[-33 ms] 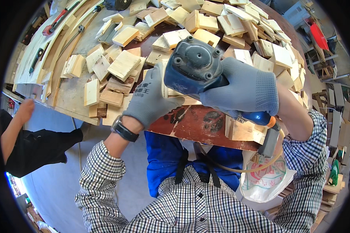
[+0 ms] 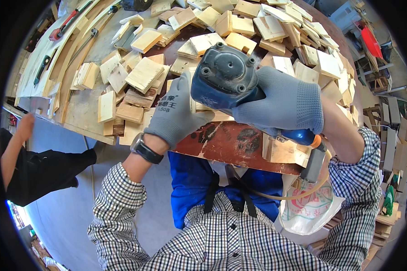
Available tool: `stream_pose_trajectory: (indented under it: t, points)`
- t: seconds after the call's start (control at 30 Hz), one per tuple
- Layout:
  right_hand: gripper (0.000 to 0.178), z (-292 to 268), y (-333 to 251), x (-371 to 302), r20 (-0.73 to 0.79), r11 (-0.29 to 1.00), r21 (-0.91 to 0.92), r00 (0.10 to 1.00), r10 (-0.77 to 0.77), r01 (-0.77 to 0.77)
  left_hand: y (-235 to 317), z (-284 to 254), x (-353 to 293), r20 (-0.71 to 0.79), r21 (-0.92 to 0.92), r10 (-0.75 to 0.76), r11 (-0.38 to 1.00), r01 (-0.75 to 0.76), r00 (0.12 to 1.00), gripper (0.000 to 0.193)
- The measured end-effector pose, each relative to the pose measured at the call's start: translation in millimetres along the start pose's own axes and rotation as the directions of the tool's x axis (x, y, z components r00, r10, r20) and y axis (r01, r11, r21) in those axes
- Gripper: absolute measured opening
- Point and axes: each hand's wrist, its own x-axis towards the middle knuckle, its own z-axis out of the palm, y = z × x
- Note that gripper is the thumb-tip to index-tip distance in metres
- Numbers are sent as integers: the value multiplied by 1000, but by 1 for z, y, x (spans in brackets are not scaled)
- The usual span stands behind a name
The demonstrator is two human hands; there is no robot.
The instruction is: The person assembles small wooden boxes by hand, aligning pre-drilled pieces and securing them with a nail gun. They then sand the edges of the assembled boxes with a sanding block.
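My right hand is wrapped around the power tool, and its handle makes a long line from the head down to the right, toward my right forearm. My left hand is curved just left of the tool, the nearer one to the pale wood piece, which lies at the tool's left side, partly under it. If these left fingers really press this piece, I cannot tell, because the tool covers much of it. Beyond the tool and to its right, the heap of blocks leaves narrow room. On my body's side of the tool, the red table shows its surface up to the near edge, and the hose hangs below, toward the right.
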Motion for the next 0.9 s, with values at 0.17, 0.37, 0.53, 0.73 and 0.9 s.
stream_pose_trajectory:
  t: [0.17, 0.37, 0.53, 0.73, 0.9]
  points:
    - [34, -6, 1, 12, 67, 998, -1, 996, 62, -62, 14, 1, 3, 18, 56, -86, 995, 85, 996, 82]
    - [34, -8, -15, 15, 114, 985, -76, 980, 163, -154, 16, 3, -2, -28, 29, -18, 999, 19, 999, 68]
    - [34, -5, -19, 13, 83, 989, -90, 988, 127, -119, 14, 2, -6, -55, 54, 25, 998, -22, 998, 56]
    - [34, -9, -43, 3, 90, 975, -140, 978, 188, -174, 10, 5, -7, -119, 21, 113, 994, -112, 986, 46]
    - [35, -6, -31, -12, 99, 978, 118, 982, 159, -170, 14, 2, -7, -114, 88, 116, 990, -107, 987, 42]
